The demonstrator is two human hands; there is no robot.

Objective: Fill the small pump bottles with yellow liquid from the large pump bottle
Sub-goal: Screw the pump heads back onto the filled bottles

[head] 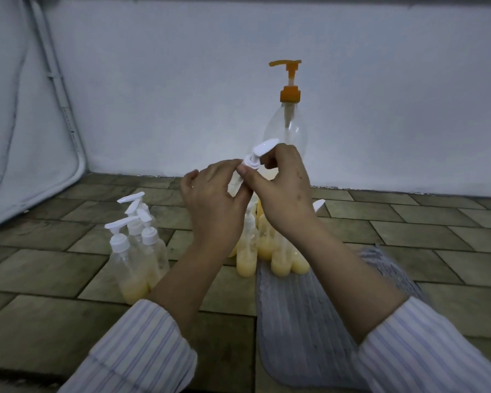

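Small bottle [238,182] gripped by left hand [210,199]; right hand [281,188] pinches pump cap [260,156].

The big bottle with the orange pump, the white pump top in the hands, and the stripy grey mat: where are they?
big bottle [285,129], head view, clear upper body.
white pump top [262,148], head view, flat nozzle.
grey mat [301,321], head view, ribbed middle.

1. No text, label, brand, number or sign can be read anywhere in the view.
2. The large pump bottle [285,129] behind the hands has clear, bare sides.
3. The small bottles [138,251] on the floor below the hands carry no readable print either.
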